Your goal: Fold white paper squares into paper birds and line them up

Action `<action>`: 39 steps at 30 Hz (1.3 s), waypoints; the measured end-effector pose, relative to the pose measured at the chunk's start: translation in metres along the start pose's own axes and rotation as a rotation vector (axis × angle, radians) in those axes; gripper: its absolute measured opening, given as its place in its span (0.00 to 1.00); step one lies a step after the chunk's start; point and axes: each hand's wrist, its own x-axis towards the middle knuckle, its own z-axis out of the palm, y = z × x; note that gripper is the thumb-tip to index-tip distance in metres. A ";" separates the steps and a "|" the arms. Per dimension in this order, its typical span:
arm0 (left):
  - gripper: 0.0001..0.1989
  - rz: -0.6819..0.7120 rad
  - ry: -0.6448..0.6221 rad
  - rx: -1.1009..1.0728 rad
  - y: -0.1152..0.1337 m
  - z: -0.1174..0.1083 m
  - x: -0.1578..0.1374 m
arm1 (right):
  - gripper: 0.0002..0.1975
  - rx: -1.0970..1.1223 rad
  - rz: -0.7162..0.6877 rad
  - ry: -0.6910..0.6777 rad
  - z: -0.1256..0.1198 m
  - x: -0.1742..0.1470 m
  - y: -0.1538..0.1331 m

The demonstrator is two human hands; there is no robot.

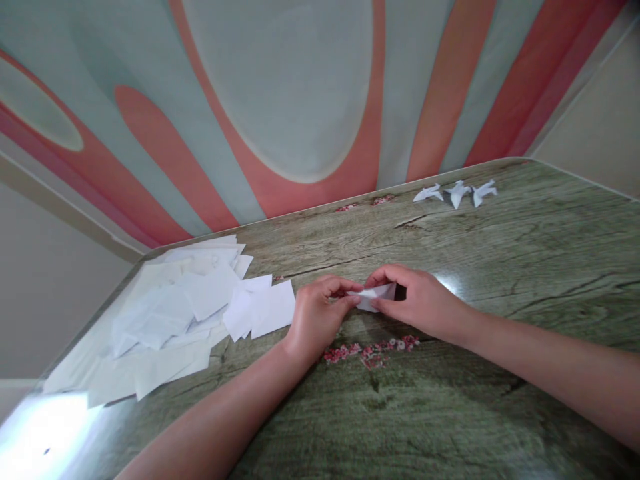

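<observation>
Between my two hands is a small piece of folded white paper (pixel 369 300), held just above the table. My left hand (pixel 323 310) pinches its left tip between thumb and fingers. On the other side, my right hand (pixel 420 300) grips it with the thumb along the near edge and the fingers along the far edge. Parts of the folds are covered by my fingers. Close to my left hand lie a few square white sheets (pixel 274 310), overlapping one another.
A large spread of loose white papers (pixel 165 307) covers the table's left side. Three folded paper birds (pixel 457 193) stand in a row at the back right. The wood-grain table (pixel 500 267), printed with pink flowers, meets a red and grey patterned wall (pixel 320 190).
</observation>
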 end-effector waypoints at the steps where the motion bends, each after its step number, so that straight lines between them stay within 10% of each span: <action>1: 0.06 0.010 0.007 0.011 0.000 0.000 0.000 | 0.07 -0.014 -0.018 0.018 0.001 0.000 0.001; 14: 0.06 0.141 0.033 0.082 -0.001 0.002 0.000 | 0.00 -0.221 -0.369 0.130 0.008 -0.002 0.011; 39: 0.10 0.498 -0.160 0.253 -0.015 -0.008 0.002 | 0.10 -0.364 -0.455 0.022 0.003 -0.002 0.015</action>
